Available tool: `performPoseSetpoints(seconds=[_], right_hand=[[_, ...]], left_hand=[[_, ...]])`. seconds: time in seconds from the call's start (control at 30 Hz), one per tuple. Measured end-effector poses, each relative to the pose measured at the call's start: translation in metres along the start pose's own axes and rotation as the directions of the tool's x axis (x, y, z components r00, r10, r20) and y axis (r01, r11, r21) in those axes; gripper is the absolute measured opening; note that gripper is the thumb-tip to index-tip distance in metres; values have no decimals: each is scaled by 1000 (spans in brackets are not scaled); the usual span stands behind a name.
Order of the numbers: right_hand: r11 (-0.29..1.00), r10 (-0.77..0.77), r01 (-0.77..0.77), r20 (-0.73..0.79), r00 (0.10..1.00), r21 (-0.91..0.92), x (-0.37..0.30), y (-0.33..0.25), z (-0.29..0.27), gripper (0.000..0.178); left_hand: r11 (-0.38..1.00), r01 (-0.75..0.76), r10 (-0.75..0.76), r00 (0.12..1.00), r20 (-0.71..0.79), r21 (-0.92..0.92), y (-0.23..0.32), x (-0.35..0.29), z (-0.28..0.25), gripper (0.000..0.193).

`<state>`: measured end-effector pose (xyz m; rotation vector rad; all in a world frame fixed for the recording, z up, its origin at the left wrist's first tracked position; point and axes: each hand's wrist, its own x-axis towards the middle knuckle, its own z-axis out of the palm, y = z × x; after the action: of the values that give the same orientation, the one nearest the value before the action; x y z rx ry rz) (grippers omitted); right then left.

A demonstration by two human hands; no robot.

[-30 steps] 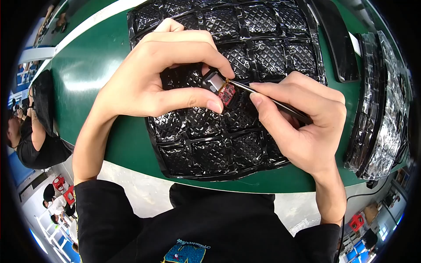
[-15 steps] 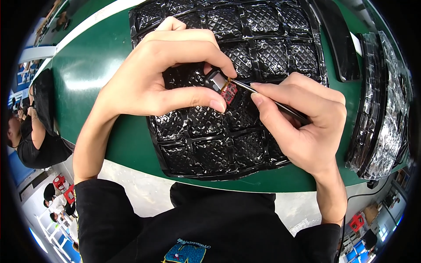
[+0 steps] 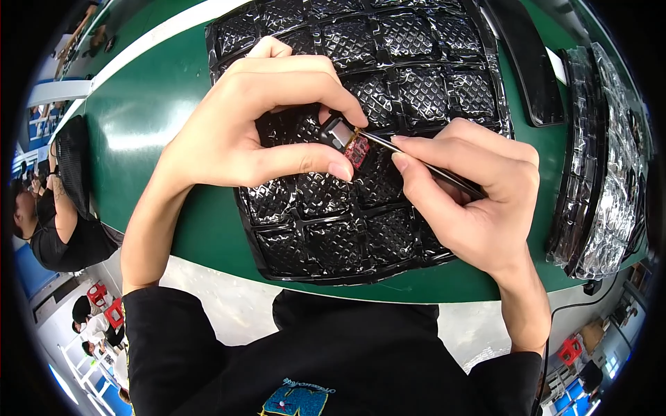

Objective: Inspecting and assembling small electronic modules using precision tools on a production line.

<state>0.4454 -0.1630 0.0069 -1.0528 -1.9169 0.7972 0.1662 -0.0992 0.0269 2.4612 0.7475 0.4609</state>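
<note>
My left hand [image 3: 239, 121] holds a small black electronic device [image 3: 336, 133] by its edges, between the thumb and the curled fingers. Inside its open housing lie a silver block and a red circuit board [image 3: 357, 150]. In my right hand [image 3: 485, 197], slim dark tweezers [image 3: 423, 164] are pinched between thumb and fingers. Their silver tip reaches the device beside the upper edge of the red board, close to my left index fingertip. Whether the tip grips anything is too small to tell. Both hands are above a black, shiny tray [image 3: 333, 243] with square, textured pockets.
The tray lies on a green table [image 3: 139, 173]. A flat black panel [image 3: 531, 66] is at the far right, beside a stack of clear and black plastic trays [image 3: 607, 173]. At the left edge, another person [image 3: 66, 222] in black sits by a dark mesh chair back [image 3: 71, 163].
Both hands shift slightly left in view, with the device and the tweezers still held. The tweezers' tip stays at the board's upper edge.
</note>
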Motion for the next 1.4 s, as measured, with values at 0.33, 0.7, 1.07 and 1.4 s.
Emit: performPoseSetpoints(seconds=[0.33,0.7,1.07,1.4], right_hand=[[999,21,-20,-5,1000,29,-1,-1,-4,20],[1000,-17,17,-79,997,-5,-2,-2,0,15],[985,-15,71,-328,945,158,5,15,-5,9],[976,26,46,-328,944,211,11,17,-10,14]], left_hand=[[1000,-5,5,1000,-27,-11,0,0,2,57],[1000,20,-20,999,-34,-21,3,6,2,60],[988,-34,49,994,-95,153,11,6,17,61],[997,76,-65,949,-309,24,17,1,2,58]])
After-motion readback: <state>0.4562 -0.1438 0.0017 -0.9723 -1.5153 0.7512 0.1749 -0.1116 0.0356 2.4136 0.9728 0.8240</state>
